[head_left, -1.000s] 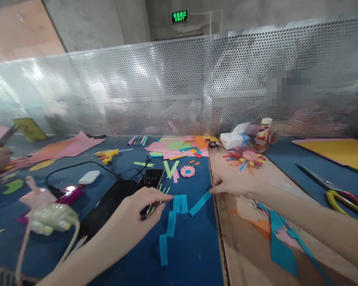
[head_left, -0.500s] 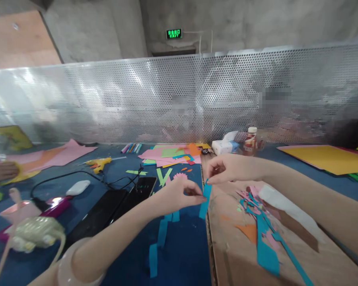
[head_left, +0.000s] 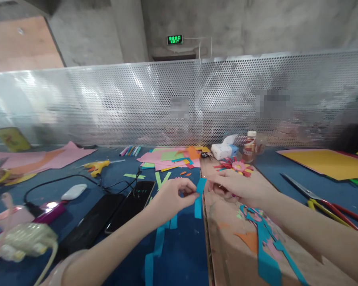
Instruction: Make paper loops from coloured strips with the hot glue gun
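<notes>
My left hand point(head_left: 179, 196) pinches a blue paper strip point(head_left: 198, 202) between thumb and fingertips, over the blue table near the cardboard's edge. Close to the strip's right side is my right hand point(head_left: 240, 188), its fingers curled and pressed together; what they hold, if anything, I cannot make out. Several blue strips point(head_left: 159, 240) lie on the blue table below my left wrist. Blue paper scraps point(head_left: 267, 254), with pink and orange bits among them, lie on the cardboard point(head_left: 229, 246) under my right forearm.
Scissors point(head_left: 319, 200) lie at right beside yellow sheets point(head_left: 325, 163). Two phones point(head_left: 134, 202), a cable and a yellow glue gun point(head_left: 97, 167) are at left. Behind stand coloured papers point(head_left: 158, 157), a tissue pack point(head_left: 224, 151), a bottle point(head_left: 250, 147) and a perforated metal screen point(head_left: 122, 103).
My right hand has come down from the strip's top end, with its fingertips now to the right of the strip. The strip stays in my left hand. The view has shifted, showing the scissors.
</notes>
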### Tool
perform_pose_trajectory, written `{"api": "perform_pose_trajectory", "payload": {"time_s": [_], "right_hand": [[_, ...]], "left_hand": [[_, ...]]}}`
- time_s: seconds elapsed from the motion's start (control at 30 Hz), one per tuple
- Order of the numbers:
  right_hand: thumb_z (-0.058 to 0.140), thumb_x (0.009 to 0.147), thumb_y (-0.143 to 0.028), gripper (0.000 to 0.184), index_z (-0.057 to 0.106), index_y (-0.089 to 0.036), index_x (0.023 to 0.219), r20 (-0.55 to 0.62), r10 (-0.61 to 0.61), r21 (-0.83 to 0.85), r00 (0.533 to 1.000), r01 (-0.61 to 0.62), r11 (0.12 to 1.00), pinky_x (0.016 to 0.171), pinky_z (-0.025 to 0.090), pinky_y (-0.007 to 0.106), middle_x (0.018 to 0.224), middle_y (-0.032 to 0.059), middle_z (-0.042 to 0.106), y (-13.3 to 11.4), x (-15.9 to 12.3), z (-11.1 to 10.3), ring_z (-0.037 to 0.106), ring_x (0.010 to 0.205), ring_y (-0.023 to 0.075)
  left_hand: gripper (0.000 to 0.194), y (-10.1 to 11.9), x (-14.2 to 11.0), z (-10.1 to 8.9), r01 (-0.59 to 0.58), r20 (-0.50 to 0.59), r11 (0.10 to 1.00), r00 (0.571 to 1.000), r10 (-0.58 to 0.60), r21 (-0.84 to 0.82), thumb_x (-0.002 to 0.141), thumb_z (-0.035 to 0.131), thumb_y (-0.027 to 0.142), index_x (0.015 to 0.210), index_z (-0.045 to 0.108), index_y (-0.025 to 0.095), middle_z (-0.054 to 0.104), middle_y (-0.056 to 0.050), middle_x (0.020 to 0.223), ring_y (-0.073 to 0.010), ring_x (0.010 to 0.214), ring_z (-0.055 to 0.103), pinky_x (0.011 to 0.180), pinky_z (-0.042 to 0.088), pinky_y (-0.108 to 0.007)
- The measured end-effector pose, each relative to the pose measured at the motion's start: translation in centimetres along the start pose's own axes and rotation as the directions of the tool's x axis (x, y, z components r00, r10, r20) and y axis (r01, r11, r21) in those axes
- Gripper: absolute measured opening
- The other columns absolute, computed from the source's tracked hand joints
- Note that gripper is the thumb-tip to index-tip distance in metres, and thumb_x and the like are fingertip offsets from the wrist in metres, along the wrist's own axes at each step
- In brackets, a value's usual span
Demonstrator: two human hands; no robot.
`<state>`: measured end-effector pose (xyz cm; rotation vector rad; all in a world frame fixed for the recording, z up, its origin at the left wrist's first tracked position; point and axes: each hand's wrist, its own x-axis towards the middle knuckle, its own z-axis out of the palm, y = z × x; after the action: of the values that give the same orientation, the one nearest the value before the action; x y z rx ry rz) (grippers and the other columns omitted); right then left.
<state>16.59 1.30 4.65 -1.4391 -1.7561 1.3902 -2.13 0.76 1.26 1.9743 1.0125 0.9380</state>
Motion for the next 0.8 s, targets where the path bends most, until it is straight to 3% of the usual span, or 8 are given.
{"api": "perform_pose_trajectory", "payload": {"time_s": [0.17, 0.27, 0.33, 0.4, 0.47, 0.57, 0.67, 0.8], "right_hand": [[0.058, 0.072, -0.027, 0.015, 0.061, -0.016, 0.081, 0.227, -0.011, -0.021, 0.974, 0.016, 1.0, 0.036, 0.014, 0.016, 0.054, -0.0061, 0.038, 0.7, -0.2, 0.1, 0.023, 0.04, 0.0019], [0.066, 0.065, -0.025, 0.031, 0.061, -0.019, 0.095, 0.383, 0.035, -0.034, 0.923, -0.024, 0.999, 0.036, 0.014, 0.017, 0.057, -0.0067, 0.038, 1.3, -0.4, 0.8, 0.023, 0.041, 0.0019], [0.069, 0.064, -0.03, 0.039, 0.059, -0.022, 0.101, 0.419, 0.024, -0.024, 0.908, -0.016, 1.0, 0.036, 0.013, 0.017, 0.059, -0.0074, 0.036, 1.6, -0.4, 1.7, 0.022, 0.042, 0.002], [0.066, 0.068, -0.036, 0.038, 0.059, -0.023, 0.102, 0.408, -0.01, -0.018, 0.913, 0.019, 1.0, 0.036, 0.014, 0.016, 0.056, -0.0083, 0.033, 1.9, -0.3, 2.9, 0.021, 0.042, 0.0024], [0.063, 0.071, -0.041, 0.03, 0.063, -0.019, 0.091, 0.377, -0.034, -0.051, 0.926, 0.057, 0.997, 0.037, 0.018, 0.016, 0.049, -0.0081, 0.035, 2.2, -0.1, 3.7, 0.024, 0.041, 0.0028], [0.062, 0.07, -0.044, 0.03, 0.064, -0.015, 0.07, 0.301, -0.037, -0.183, 0.953, 0.096, 0.978, 0.037, 0.024, 0.016, 0.046, -0.0046, 0.044, 2.7, 0.1, 3.3, 0.035, 0.041, 0.0041], [0.06, 0.07, -0.037, 0.023, 0.066, -0.015, 0.066, 0.189, -0.039, -0.377, 0.981, 0.109, 0.92, 0.038, 0.026, 0.016, 0.049, -0.0024, 0.05, 2.8, -0.5, 0.5, 0.04, 0.042, 0.0053], [0.059, 0.066, -0.023, 0.013, 0.067, -0.017, 0.059, 0.089, -0.083, -0.59, 0.993, 0.12, 0.798, 0.042, 0.032, 0.016, 0.054, -0.0009, 0.056, 2.2, -3.0, -4.2, 0.048, 0.048, 0.0082]], "left_hand": [[0.012, -0.1, -0.2, -0.6, 0.049, -0.062, 0.996, 0.997, -0.054, -0.075, 0.072, 0.056, 0.027, 0.073, 0.056, 0.015, 0.059, -0.001, 0.068, -0.0119, 0.063, 0.052, 0.061, 0.041, -0.024], [0.012, -0.1, -0.4, -0.9, 0.067, -0.105, 0.992, 0.991, -0.078, -0.111, 0.072, 0.057, 0.027, 0.071, 0.054, 0.016, 0.056, 0.001, 0.064, -0.0109, 0.06, 0.051, 0.058, 0.039, -0.022], [0.012, 0.1, -0.4, -0.9, 0.073, -0.119, 0.987, 0.989, -0.09, -0.14, 0.072, 0.057, 0.027, 0.069, 0.054, 0.016, 0.055, 0.002, 0.063, -0.0104, 0.059, 0.05, 0.057, 0.038, -0.022], [0.012, 0.2, -0.3, -0.9, 0.079, -0.141, 0.982, 0.985, -0.104, -0.172, 0.071, 0.059, 0.027, 0.068, 0.055, 0.016, 0.054, 0.003, 0.062, -0.0101, 0.06, 0.05, 0.058, 0.038, -0.021], [0.013, 0.4, -0.3, -1.0, 0.084, -0.169, 0.977, 0.978, -0.118, -0.196, 0.07, 0.06, 0.027, 0.068, 0.056, 0.016, 0.054, 0.003, 0.063, -0.0098, 0.061, 0.05, 0.059, 0.038, -0.021], [0.013, 0.5, -0.3, -1.4, 0.078, -0.234, 0.937, 0.958, -0.164, -0.341, 0.068, 0.063, 0.027, 0.069, 0.058, 0.015, 0.054, 0.003, 0.062, -0.0089, 0.059, 0.048, 0.056, 0.037, -0.019], [0.016, 0.5, -0.3, -2.5, 0.028, -0.306, 0.846, 0.925, -0.224, -0.532, 0.068, 0.065, 0.027, 0.069, 0.057, 0.014, 0.049, 0.004, 0.061, -0.0059, 0.053, 0.041, 0.05, 0.033, -0.017], [0.018, 0.3, -0.1, -3.8, -0.019, -0.34, 0.786, 0.908, -0.245, -0.618, 0.071, 0.064, 0.028, 0.067, 0.052, 0.014, 0.041, 0.006, 0.059, -0.0035, 0.05, 0.034, 0.047, 0.03, -0.015]]}}
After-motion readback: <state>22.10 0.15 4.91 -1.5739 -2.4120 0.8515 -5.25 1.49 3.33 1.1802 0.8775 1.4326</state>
